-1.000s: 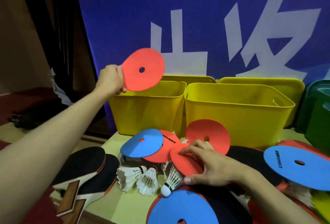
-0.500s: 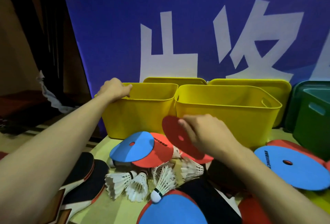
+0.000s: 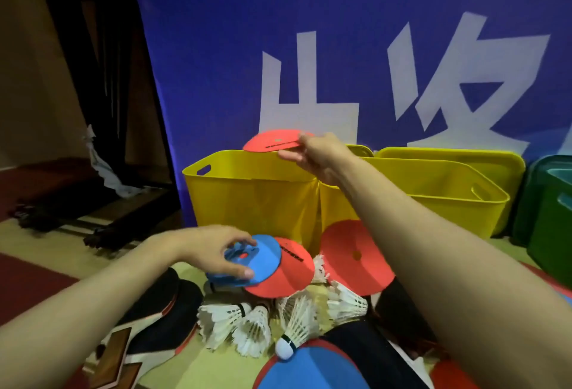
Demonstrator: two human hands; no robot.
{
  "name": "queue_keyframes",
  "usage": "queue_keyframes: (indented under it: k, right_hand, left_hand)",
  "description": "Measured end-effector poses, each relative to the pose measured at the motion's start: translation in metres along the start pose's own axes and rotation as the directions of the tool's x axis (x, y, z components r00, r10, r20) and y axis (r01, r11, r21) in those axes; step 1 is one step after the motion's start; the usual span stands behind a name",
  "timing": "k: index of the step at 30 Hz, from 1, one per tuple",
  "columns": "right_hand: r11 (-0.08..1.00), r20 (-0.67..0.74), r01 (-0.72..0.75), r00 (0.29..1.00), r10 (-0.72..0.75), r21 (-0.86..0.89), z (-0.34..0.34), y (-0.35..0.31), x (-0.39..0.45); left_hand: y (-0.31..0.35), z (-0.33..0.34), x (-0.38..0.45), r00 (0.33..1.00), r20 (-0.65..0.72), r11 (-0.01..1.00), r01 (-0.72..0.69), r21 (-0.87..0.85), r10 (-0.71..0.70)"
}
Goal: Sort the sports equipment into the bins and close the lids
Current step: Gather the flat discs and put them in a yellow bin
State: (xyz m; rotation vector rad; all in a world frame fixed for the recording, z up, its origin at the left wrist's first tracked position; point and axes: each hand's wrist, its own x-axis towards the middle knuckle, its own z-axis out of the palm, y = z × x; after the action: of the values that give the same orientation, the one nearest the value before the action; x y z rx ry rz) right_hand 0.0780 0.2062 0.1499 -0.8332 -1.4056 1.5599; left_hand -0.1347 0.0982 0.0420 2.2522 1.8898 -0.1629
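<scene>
Over the left yellow bin (image 3: 247, 199), the right hand (image 3: 315, 156) pinches a red disc (image 3: 274, 141), not yet dropped. The left hand (image 3: 213, 252) grips a blue disc (image 3: 266, 261) on the pile. Discs, shuttlecocks (image 3: 235, 323) and paddles (image 3: 164, 311) remain unsorted; lids look off.

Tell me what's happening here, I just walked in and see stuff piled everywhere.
A person is sorting sports gear. Their right hand holds a red disc over the left yellow bin, not yet dropped in. Their left hand grips a blue disc lying on another red one in the pile. Shuttlecocks and paddles are on the table. The bins are open.
</scene>
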Motion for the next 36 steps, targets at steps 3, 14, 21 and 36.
queue_keyframes:
  k: [3, 14, 21, 36]
  right_hand:
    - [0.956, -0.002, -0.103, 0.994, 0.106, -0.275, 0.007, 0.009, -0.008]
    - [0.704, 0.173, 0.076, 0.983, 0.068, -0.706, -0.065, 0.088, -0.080]
    - [0.203, 0.418, 0.415, 0.908, -0.031, -0.887, -0.081, 0.160, -0.078]
    - [0.513, 0.368, 0.432, 0.902, -0.227, -0.742, -0.086, 0.182, -0.071]
  left_hand:
    - [0.005, 0.014, 0.004, 1.000, 0.009, 0.996, -0.006, 0.085, 0.005]
    - [0.027, -0.001, 0.001, 0.928, -0.350, 0.906, 0.032, 0.423, 0.130]
    - [0.006, -0.057, -0.015, 0.556, -0.825, 0.987, 0.161, -0.007, -0.097]
    - [-0.002, -0.088, 0.071, 0.703, -0.253, 0.407, 0.057, -0.912, -0.665]
